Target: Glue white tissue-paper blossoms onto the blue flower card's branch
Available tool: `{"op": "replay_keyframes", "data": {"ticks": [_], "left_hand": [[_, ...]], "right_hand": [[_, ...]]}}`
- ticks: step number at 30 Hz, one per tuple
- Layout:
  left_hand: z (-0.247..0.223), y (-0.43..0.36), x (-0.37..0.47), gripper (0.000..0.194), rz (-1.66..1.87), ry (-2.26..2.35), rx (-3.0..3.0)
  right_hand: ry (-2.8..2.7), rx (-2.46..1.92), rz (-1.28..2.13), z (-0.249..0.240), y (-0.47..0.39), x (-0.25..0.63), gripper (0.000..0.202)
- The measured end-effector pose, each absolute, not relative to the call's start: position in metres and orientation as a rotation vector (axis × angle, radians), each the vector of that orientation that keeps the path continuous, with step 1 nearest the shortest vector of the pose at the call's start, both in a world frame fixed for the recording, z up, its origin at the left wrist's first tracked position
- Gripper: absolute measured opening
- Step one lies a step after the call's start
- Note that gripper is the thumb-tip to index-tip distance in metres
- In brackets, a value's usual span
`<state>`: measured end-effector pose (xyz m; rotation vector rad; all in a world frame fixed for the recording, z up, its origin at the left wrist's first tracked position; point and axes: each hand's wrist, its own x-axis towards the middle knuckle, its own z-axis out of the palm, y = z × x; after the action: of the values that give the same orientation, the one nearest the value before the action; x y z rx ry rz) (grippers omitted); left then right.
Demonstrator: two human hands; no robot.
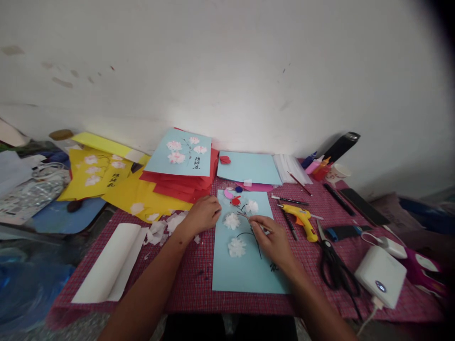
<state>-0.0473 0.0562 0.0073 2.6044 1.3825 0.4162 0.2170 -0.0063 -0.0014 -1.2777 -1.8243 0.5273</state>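
Note:
A light-blue sheet (227,277) lies in front of me, bearing black drawn stems and white tissue-paper flowers (236,247). My right hand (272,239) is over its right side, pinching a thin stick-like tool (243,215) whose tip points at the stems near the upper flowers; the exact kind is unclear. Black lettering (274,267) shows partly beneath that wrist. My left hand (204,214) rests by the sheet's upper left edge, fingers curled, with nothing visible in it. Small colour dabs in red (235,201), pink and blue sit around the sheet's top edge.
Finished-looking flower cards (181,154) top a red paper stack; yellow cards (92,173) lie left. Torn white paper scraps (159,230) and a folded white sheet (110,265) are nearby. Rightward lie a yellow glue gun (302,220), black scissors (334,265) and a white cabled box (382,274).

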Motion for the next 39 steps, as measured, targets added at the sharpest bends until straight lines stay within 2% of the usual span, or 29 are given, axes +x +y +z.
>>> {"op": "replay_keyframes", "data": {"ticks": [39], "left_hand": [[0.011,0.055,-0.047,0.020,0.361,1.381,2.639]], "right_hand": [[-1.810,-1.282,0.441,-0.003,-0.015,0.223,0.016]]}}
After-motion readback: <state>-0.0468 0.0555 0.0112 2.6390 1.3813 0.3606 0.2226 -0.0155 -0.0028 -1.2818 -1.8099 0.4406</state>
